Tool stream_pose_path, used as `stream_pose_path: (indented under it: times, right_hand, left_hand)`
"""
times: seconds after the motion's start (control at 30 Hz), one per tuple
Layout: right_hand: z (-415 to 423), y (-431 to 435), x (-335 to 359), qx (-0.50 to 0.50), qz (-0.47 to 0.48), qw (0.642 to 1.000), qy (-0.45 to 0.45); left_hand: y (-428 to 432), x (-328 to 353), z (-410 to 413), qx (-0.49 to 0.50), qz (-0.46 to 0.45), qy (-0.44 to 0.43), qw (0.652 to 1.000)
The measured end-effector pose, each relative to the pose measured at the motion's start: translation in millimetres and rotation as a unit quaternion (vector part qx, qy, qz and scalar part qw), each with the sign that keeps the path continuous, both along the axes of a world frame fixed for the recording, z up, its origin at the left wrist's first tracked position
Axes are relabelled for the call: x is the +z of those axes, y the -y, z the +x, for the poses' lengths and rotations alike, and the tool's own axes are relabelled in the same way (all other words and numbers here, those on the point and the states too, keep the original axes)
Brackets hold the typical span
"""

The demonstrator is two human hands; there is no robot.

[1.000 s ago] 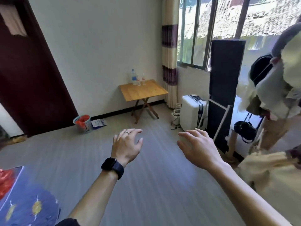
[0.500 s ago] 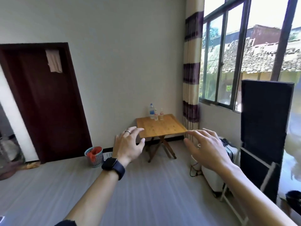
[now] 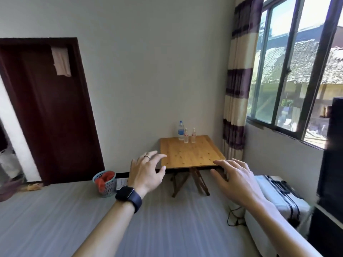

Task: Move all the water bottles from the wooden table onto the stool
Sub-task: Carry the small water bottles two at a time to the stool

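A tall bottle (image 3: 181, 131) with a blue label stands upright at the far edge of the wooden worktop (image 3: 191, 156), close to the wall. Two small bottles (image 3: 186, 136) are just to its right; whether they touch is too small to tell. The left hand (image 3: 146, 172) and right hand (image 3: 236, 179) hover well short of them, fingers spread and loosely bent, holding nothing.

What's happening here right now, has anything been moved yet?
A person faces the wooden table from across the room, with the left hand and right hand held out open and empty. Three bottles stand at the table's far edge by the wall: a tall blue-labelled bottle, a middle small bottle and a small bottle nearest the curtain. None is picked up yet. No stool is in view.
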State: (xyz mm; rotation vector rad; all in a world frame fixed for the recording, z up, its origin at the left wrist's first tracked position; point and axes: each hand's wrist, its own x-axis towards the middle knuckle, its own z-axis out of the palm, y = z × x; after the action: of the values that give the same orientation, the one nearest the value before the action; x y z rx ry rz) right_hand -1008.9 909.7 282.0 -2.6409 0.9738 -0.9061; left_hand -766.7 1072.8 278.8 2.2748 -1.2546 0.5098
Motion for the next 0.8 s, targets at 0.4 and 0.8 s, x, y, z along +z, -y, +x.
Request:
stream_pose_path:
  times: [0.4,0.8]
  right_hand:
    - [146.2,214.4,-17.8,-0.061,0.011,0.998,-0.009]
    - [288.5,468.2,-46.3,-0.019,0.048,0.998,-0.019]
  left_hand:
    - [246.2,-21.9,169.3,-0.063,0.016,-0.038,0.997]
    - [478.6,-69.3,311.8,-0.044,0.016,-0.124,0.991]
